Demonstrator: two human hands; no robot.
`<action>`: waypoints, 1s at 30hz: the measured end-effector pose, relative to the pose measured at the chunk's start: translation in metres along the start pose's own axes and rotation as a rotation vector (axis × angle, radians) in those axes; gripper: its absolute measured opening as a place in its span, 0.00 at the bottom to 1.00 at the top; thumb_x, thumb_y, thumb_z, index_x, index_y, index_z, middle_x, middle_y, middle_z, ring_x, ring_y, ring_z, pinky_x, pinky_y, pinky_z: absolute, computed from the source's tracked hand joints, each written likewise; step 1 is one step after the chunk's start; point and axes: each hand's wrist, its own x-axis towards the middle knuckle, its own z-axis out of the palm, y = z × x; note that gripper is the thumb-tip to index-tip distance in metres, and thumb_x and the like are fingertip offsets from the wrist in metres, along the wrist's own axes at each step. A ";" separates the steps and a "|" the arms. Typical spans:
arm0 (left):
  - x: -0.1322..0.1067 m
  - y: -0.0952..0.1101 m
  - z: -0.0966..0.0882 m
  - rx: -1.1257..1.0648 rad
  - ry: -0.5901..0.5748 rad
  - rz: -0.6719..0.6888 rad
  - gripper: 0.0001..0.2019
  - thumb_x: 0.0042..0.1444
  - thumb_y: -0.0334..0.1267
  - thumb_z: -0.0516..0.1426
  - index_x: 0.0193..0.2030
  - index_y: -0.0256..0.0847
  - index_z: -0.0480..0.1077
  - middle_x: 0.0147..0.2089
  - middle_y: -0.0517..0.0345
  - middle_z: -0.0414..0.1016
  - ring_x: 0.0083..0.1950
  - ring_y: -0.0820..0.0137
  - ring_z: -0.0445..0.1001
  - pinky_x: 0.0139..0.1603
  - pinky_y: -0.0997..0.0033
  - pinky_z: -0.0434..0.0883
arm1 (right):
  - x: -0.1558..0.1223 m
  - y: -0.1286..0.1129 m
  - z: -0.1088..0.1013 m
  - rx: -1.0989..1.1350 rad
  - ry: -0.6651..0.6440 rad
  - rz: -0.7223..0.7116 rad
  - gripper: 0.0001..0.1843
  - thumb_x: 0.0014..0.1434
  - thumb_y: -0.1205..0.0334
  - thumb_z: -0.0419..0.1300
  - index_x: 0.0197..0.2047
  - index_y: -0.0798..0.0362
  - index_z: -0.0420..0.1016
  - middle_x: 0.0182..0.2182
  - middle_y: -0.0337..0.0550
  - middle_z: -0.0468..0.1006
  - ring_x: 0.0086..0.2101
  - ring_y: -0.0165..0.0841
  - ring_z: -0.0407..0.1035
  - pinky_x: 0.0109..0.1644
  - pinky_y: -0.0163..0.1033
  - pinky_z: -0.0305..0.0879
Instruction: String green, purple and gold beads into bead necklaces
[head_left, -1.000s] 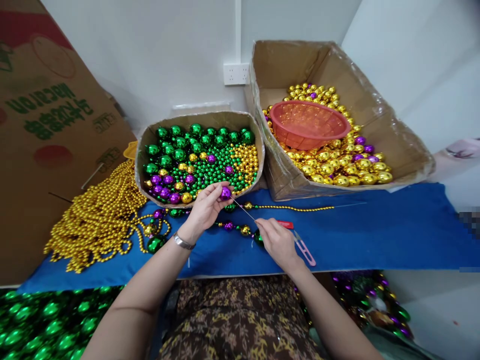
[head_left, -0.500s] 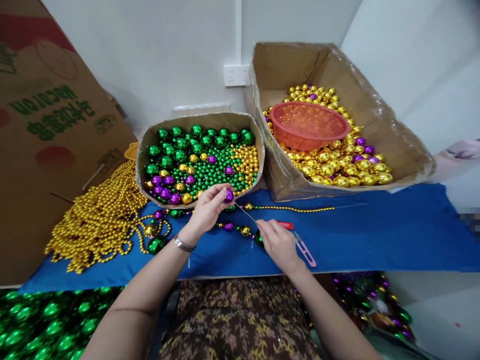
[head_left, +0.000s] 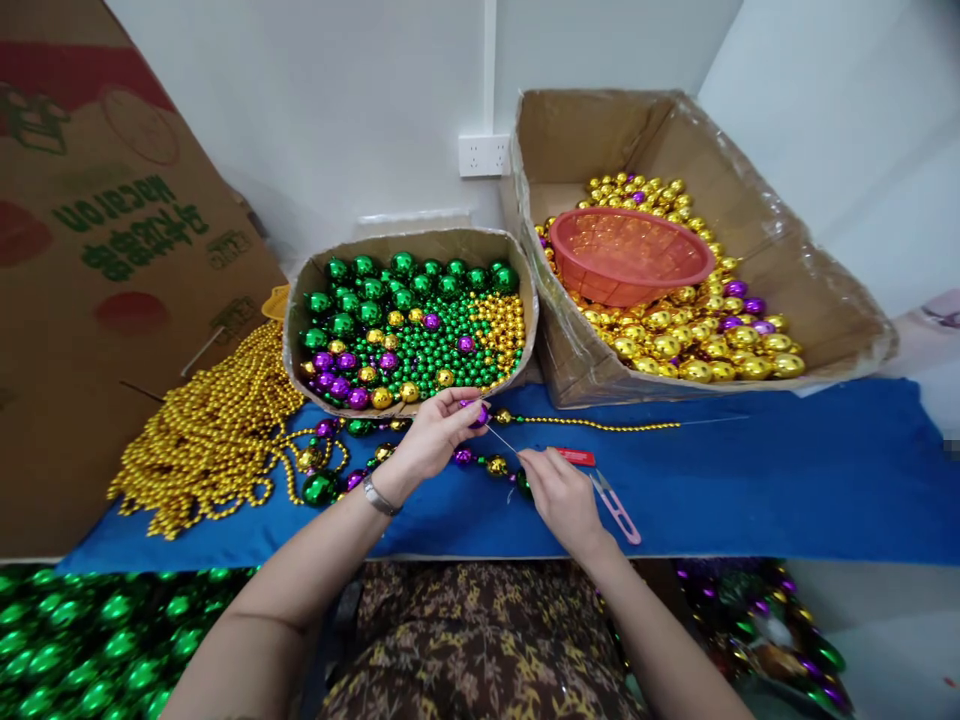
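My left hand (head_left: 442,435) is closed in a pinch around a shiny purple bead (head_left: 478,414), in front of the oval cardboard box. A thin, pale, taut string (head_left: 501,438) runs from that bead to my right hand (head_left: 559,490), whose thumb and forefinger are pressed together on it. On the blue cloth (head_left: 750,490) below lies a bead strand (head_left: 496,465) of purple, gold and green beads, partly covered by both hands. Behind it lies a second strand with a gold tail (head_left: 600,423), ending in thin thread. Pink thread snips (head_left: 619,510) rest right of my right hand.
The oval box (head_left: 531,330) holds green, gold and purple beads. A larger carton (head_left: 570,365) at right holds gold beads and a red basket (head_left: 630,290). Gold bead chains (head_left: 210,430) are heaped at left beside a tall carton (head_left: 135,330). A red item (head_left: 574,457) lies near the snips.
My left hand and the purple bead have come slightly right and down, nearer my right hand, so less string shows between them. The view has shifted a little.
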 end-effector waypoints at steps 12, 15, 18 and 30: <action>0.055 0.048 -0.037 1.188 0.187 0.494 0.11 0.57 0.37 0.58 0.45 0.38 0.74 0.46 0.42 0.75 0.52 0.54 0.69 0.55 0.55 0.64 | 0.004 0.003 -0.004 0.086 0.055 0.085 0.13 0.69 0.62 0.49 0.44 0.54 0.74 0.31 0.44 0.76 0.32 0.32 0.72 0.39 0.36 0.68; 0.086 0.056 -0.057 1.636 0.205 0.323 0.08 0.54 0.28 0.54 0.38 0.35 0.74 0.39 0.38 0.74 0.52 0.49 0.68 0.53 0.52 0.64 | 0.004 0.003 -0.003 0.078 0.059 0.093 0.13 0.69 0.63 0.49 0.44 0.54 0.74 0.30 0.44 0.75 0.31 0.32 0.72 0.38 0.35 0.68; 0.098 0.053 -0.064 1.689 0.195 0.268 0.09 0.52 0.25 0.52 0.34 0.34 0.74 0.37 0.38 0.73 0.51 0.48 0.69 0.49 0.54 0.65 | 0.004 0.002 -0.002 0.076 0.054 0.094 0.13 0.69 0.63 0.48 0.44 0.53 0.74 0.30 0.44 0.75 0.31 0.31 0.72 0.37 0.34 0.68; 0.096 0.048 -0.070 1.574 0.166 0.273 0.08 0.49 0.29 0.58 0.37 0.37 0.75 0.36 0.43 0.76 0.46 0.53 0.75 0.48 0.60 0.67 | 0.004 0.000 0.000 0.119 0.038 0.102 0.14 0.69 0.62 0.47 0.44 0.53 0.74 0.32 0.44 0.76 0.32 0.31 0.73 0.39 0.35 0.69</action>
